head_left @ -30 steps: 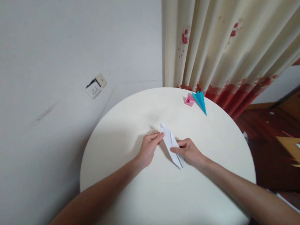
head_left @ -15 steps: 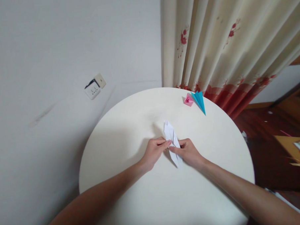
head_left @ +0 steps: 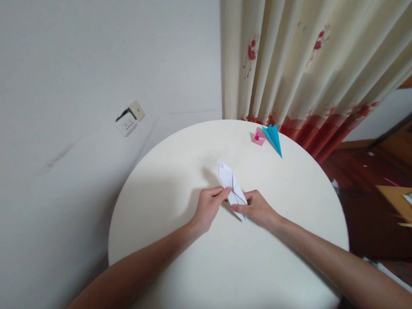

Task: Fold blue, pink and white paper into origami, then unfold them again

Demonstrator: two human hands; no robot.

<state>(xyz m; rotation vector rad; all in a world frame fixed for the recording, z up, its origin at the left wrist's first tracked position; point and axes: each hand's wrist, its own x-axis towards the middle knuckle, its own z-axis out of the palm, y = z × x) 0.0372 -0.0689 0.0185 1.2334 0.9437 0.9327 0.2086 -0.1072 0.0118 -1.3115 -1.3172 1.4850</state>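
Note:
A long, narrow folded white paper piece [head_left: 230, 183] is held over the middle of a round cream table [head_left: 179, 174]. My left hand [head_left: 208, 206] pinches its left edge near the middle with thumb and fingers. My right hand [head_left: 256, 208] grips the lower end of the same piece from the right. The paper's pointed far end sticks up and away from both hands.
A small pink folded paper shape [head_left: 258, 137] and a blue folded paper shape [head_left: 274, 138] lie at the table's far edge. A cream curtain with red flowers [head_left: 307, 63] hangs behind. A wall socket [head_left: 129, 119] sits on the white wall. Wooden floor lies to the right.
Both hands have drawn together on the white paper and lifted it slightly; its far tip now tilts up and to the left compared with a second ago.

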